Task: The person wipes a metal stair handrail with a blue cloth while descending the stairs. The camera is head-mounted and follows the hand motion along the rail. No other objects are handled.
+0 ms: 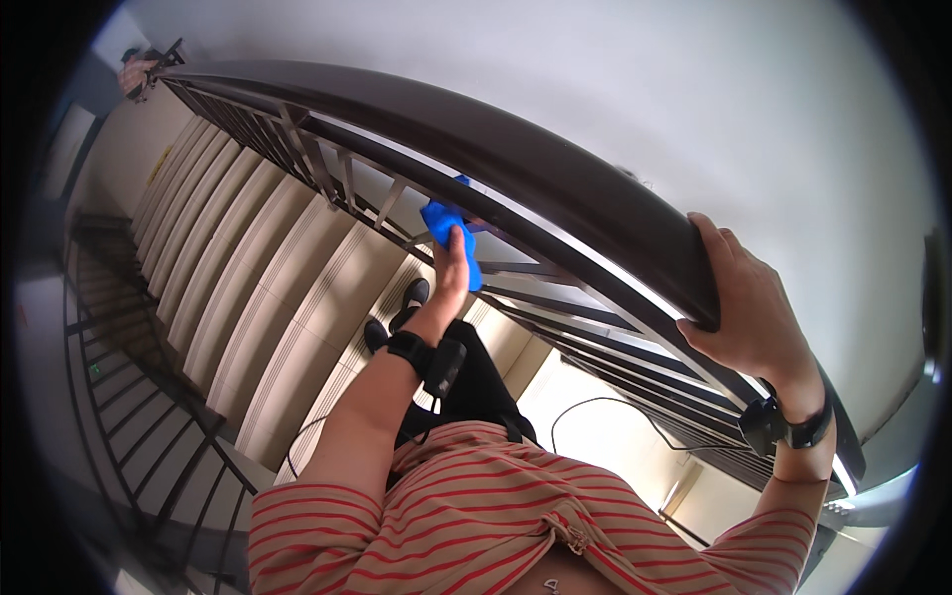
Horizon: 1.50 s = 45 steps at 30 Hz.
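Note:
My left hand (451, 274) is closed around a blue cloth (440, 217), pressed to a dark baluster just under the lower rail (416, 177) of the stair railing. Part of the cloth passes behind that rail and is hidden. Over the broad dark handrail (520, 167), my right hand (751, 305) has its fingers on the far side and its thumb on the near side. Both wrists wear black straps with a small dark device and a cable.
Beige tiled steps (286, 297) with grooved edges run along the railing, my dark shoes (416, 292) on one of them. A second dark railing (160, 416) lies at lower left. Another person (137, 74) is at the railing's far end. A pale wall (706, 111) rises beyond the handrail.

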{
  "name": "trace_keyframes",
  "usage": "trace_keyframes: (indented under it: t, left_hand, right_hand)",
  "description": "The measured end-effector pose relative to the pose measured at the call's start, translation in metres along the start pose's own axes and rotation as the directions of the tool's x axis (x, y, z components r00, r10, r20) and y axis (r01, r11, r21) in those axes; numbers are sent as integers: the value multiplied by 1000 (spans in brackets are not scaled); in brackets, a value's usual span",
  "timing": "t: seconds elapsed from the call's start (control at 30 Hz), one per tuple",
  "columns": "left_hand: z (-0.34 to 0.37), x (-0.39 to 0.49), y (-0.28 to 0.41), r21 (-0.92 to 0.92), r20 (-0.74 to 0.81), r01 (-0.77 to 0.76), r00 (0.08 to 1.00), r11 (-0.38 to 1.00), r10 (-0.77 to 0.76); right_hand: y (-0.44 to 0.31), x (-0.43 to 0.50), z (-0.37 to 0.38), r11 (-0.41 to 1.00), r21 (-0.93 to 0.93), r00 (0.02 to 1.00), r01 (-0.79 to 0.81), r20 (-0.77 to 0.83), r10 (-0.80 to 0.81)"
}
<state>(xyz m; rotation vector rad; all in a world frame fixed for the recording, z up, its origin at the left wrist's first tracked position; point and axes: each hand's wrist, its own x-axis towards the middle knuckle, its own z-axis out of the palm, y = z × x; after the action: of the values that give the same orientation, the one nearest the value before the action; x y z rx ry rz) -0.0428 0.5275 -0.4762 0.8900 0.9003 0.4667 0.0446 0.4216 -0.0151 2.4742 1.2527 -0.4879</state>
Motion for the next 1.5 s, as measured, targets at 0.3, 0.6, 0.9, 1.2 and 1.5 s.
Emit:
trace_keyframes:
  t: [0.3, 0.6, 0.9, 1.2, 1.5]
  left_hand:
    - [-32, 89, 15, 563, 243, 145, 912, 813, -330]
    - [-48, 127, -51, 609, 204, 152, 918, 778, -339]
    - [-28, 79, -90, -765, 147, 370, 897, 527, -417]
    - [12, -2, -4, -869, 460, 484, 865, 97, -201]
    - [-19, -79, 55, 140, 507, 4, 858, 990, -76]
  right_hand:
    - [1, 11, 2, 996, 90, 1000, 0, -7, 0]
    - [-1, 13, 2, 997, -34, 998, 63, -29, -64]
    - [-1, 13, 7, 995, 76, 997, 58, -50, -54]
    - [3, 11, 6, 999, 48, 1000, 11, -25, -10]
    - [3, 9, 6, 999, 36, 1000, -11, -2, 11]
